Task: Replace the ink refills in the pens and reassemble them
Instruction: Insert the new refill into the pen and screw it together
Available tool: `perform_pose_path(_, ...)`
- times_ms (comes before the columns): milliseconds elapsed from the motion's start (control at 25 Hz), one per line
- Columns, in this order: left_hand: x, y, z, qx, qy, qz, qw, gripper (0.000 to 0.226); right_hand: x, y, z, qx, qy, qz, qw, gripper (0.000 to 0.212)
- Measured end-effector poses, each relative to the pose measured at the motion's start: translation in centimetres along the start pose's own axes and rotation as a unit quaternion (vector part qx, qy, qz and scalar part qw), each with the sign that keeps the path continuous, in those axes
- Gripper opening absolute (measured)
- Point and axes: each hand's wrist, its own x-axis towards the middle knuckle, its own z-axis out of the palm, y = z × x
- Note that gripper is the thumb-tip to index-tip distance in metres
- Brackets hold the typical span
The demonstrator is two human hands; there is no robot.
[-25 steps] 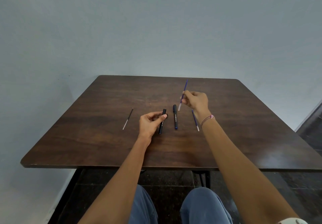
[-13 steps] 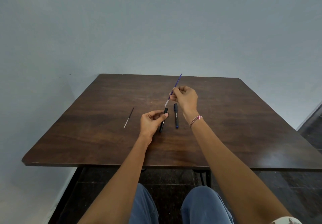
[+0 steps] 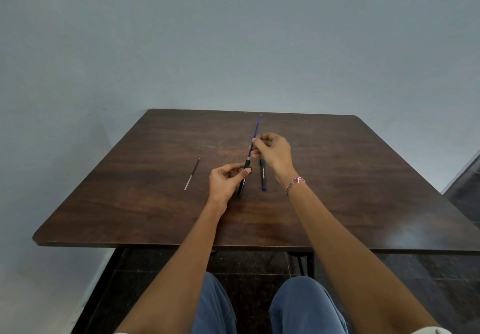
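My left hand [image 3: 226, 181] grips a black pen barrel [image 3: 243, 180] near its upper end, with the barrel's lower end on the brown table [image 3: 130, 204]. My right hand [image 3: 274, 152] pinches a thin blue ink refill [image 3: 255, 136] that slants up and away. The refill's pale lower tip meets the barrel's open top. A second dark pen [image 3: 263, 176] with a blue end lies flat just right of the barrel, partly under my right hand. A thin dark refill [image 3: 192, 174] with a pale end lies alone to the left.
The table stands against a plain grey-blue wall. Its front edge runs above my knees in blue trousers [image 3: 298, 307]. A bead bracelet [image 3: 294, 183] circles my right wrist. Dark floor tiles show below and at the right.
My right hand has carried the blue refill leftward from above the right side of the table to the top of the black barrel. The left hand has held the barrel throughout.
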Motion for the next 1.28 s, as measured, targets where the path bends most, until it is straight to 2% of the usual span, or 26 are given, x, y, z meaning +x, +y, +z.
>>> perform_pose_path(320,-0.1,0.2,-0.1,-0.007,0.016,0.037,0.999,0.020,-1.0,0.8,0.0,-0.126,-0.047,-0.070,0.988,0.006)
perform_pose_path(480,-0.1,0.1,-0.1,-0.020,0.033,0.057,0.998,0.022,-1.6,1.0,0.0,-0.105,-0.058,-0.029,0.992,0.014)
perform_pose_path(720,0.3,-0.4,-0.3,-0.022,0.163,0.053,0.985,0.021,-1.8,1.7,-0.4,-0.071,-0.029,0.009,0.997,0.029)
perform_pose_path(960,0.4,-0.2,-0.5,-0.015,0.236,0.095,0.967,0.019,-0.8,2.7,1.3,-0.212,-0.021,-0.003,0.977,0.026)
perform_pose_path(1120,0.6,-0.3,-0.5,0.000,0.238,0.100,0.966,0.020,0.2,2.8,3.5,-0.318,-0.034,-0.026,0.947,0.011)
perform_pose_path(1280,0.8,-0.6,-0.9,0.013,0.234,0.102,0.967,0.022,1.2,2.7,5.5,-0.381,-0.057,-0.036,0.922,0.013)
